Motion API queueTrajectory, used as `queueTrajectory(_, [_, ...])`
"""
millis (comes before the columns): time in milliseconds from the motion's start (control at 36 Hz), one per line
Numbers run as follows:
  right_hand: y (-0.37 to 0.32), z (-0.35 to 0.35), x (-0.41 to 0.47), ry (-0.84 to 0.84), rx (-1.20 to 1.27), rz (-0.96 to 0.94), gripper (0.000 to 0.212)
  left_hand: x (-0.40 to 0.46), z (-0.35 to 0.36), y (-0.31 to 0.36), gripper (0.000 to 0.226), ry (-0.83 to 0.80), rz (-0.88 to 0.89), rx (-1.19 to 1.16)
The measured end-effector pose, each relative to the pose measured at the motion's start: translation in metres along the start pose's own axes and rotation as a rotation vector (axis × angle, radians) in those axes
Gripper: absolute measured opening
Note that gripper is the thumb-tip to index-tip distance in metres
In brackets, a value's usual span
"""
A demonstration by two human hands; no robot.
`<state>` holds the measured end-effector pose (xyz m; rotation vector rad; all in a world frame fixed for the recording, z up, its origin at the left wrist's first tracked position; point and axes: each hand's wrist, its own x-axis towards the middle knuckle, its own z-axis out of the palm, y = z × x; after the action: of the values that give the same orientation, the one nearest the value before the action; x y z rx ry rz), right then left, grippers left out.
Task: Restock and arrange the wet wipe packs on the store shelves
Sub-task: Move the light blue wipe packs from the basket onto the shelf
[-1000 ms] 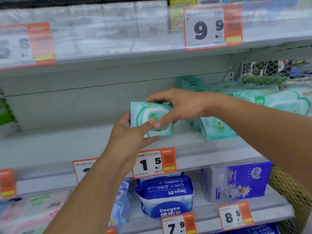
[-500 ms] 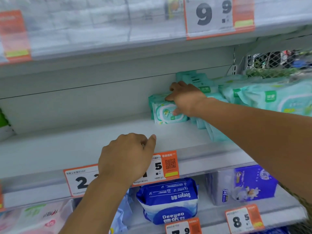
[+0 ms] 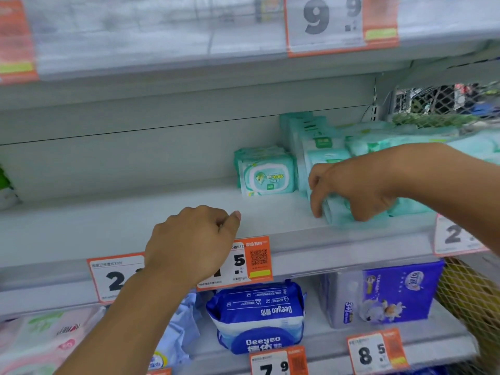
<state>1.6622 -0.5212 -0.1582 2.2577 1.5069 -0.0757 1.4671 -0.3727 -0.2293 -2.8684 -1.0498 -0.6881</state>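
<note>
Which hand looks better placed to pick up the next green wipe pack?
The right hand: it is already gripping green packs on the shelf. The left hand rests empty at the shelf's front edge.

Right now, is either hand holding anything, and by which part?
The right hand grips a teal wipe pack by its front end. The left hand holds nothing.
</note>
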Motion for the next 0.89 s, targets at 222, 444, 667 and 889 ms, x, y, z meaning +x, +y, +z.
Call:
queueTrajectory(222, [0.008, 0.012, 0.032, 0.371, -0.165, 0.011, 0.036, 0.0, 0.0, 0.003, 0.047, 0.017, -0.013, 0.017])
queueTrajectory(444, [0.017, 0.013, 0.044, 0.384, -0.108, -0.022, 0.051, 0.0, 0.001, 0.001, 0.044, 0.009, -0.03, 0.015])
queueTrajectory(667, [0.003, -0.01, 0.06, 0.669, 0.19, -0.058, 0.055, 0.0, -0.001, 0.003, 0.044, -0.021, -0.038, 0.026])
queueTrajectory(889, [-0.023, -0.027, 0.118, 0.496, 0.125, 0.029, 0.083, 0.0, -0.002, 0.001, 0.044, -0.026, -0.05, 0.018])
